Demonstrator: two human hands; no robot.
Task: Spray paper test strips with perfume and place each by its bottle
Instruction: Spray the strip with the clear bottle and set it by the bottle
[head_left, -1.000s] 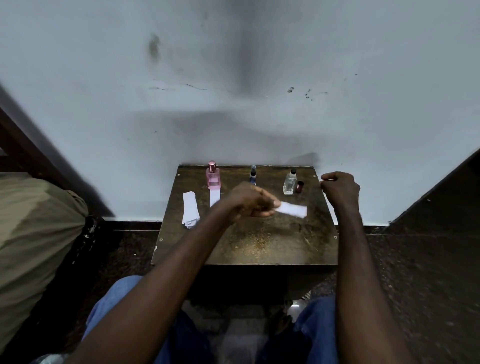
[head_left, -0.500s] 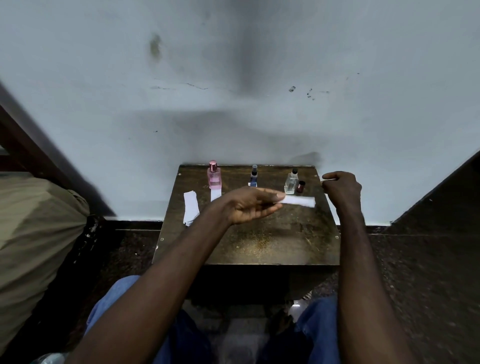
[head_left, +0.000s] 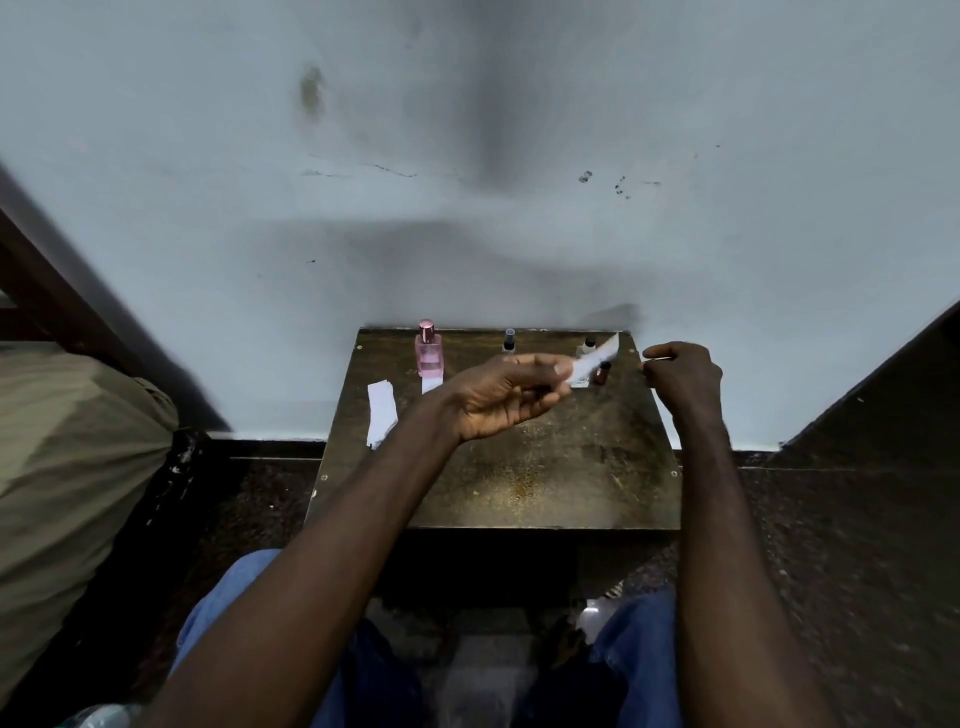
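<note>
Left grip (head_left: 509, 395) pinches the strip (head_left: 597, 358) by 1 end, raised over the counter (head_left: 545, 467) before the clear bottle (head_left: 589, 343). It is probably light, floppy and easily creased, so hold it by a dry end. Right grip (head_left: 685, 376) is curled; contents unclear.

left hand (head_left: 511, 395) | strip (head_left: 597, 358) carried rightward (tip now tilted up)

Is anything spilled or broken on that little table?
Nothing looks spilled or broken. The pink bottle and the small dark-capped bottle stand upright. The only odd things are a worn, yellowish, speckled patch in the middle of the table and dark smudges on the wall.
</note>
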